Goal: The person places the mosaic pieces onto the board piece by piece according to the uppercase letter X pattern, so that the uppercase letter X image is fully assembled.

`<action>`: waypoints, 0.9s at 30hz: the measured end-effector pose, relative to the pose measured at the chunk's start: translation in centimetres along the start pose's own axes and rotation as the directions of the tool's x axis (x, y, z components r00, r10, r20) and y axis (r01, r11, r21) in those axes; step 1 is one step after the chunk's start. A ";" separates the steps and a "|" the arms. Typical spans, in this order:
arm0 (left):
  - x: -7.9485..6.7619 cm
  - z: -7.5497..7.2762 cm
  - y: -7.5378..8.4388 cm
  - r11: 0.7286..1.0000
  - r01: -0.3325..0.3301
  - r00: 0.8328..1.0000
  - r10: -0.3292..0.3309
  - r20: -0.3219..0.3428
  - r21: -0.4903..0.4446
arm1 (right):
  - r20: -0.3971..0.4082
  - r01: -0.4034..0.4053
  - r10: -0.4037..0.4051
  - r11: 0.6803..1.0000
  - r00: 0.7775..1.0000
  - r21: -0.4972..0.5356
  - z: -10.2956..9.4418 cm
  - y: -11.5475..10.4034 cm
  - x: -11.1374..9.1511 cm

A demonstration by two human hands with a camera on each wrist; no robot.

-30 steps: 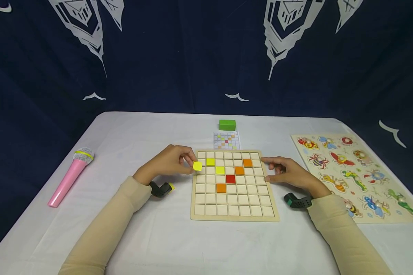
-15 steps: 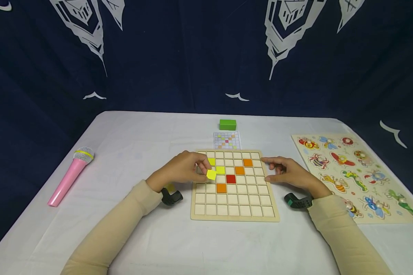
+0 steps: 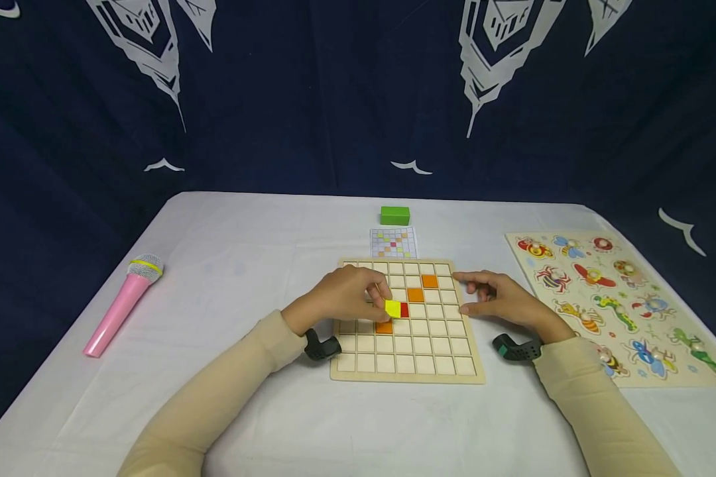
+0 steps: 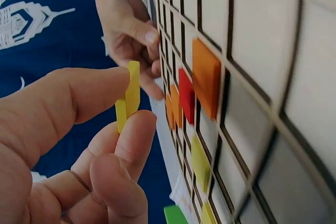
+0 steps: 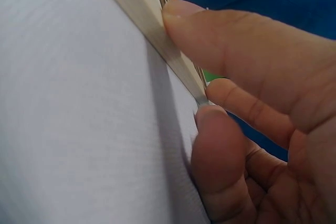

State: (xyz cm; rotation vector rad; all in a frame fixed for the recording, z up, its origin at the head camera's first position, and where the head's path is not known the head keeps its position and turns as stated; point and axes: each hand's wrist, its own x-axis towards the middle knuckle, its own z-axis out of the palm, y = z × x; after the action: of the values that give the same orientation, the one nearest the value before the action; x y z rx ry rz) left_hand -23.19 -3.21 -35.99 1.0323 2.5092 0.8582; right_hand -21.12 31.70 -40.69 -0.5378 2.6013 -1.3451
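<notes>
Between thumb and fingertips, my left hand (image 3: pixel 343 295) pinches bright yellow square tiles (image 4: pixel 134 85), seen edge-on in the left wrist view as two offset layers. They hover over the wooden grid board (image 3: pixel 406 379), overlapping a red tile (image 3: pixel 404 310) in the head view. Orange tiles (image 3: pixel 429 281) also sit in the board's squares. Yellow tiles (image 4: pixel 200 161) in the board show in the left wrist view; in the head view my left hand hides them. My right hand (image 3: pixel 501 301) touches the board's right edge, thumb on the rim (image 5: pixel 152 35) and fingers extended alongside.
Behind the board lie a small printed grid card (image 3: pixel 393 243) and a green block (image 3: pixel 395 216). A pink toy microphone (image 3: pixel 122 308) lies at the left. An insect picture puzzle board (image 3: pixel 626 311) lies at the right, partly under my right sleeve.
My left hand has carried the yellow tiles rightward from the board's left edge to over its middle, near the red tile. My right hand has stayed at the right edge.
</notes>
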 end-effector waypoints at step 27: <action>2.8 3.0 3.5 0.991 0.097 0.992 -0.103 0.068 0.091 | 0.001 0.001 -0.001 1.000 1.000 0.024 0.2 -0.2 0.0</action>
State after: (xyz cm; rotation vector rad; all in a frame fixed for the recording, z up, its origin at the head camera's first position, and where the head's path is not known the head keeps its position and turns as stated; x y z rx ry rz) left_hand -21.83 2.00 -36.24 0.9372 2.5330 0.6761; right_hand -20.98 31.46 -40.66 -0.5360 2.5810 -1.3744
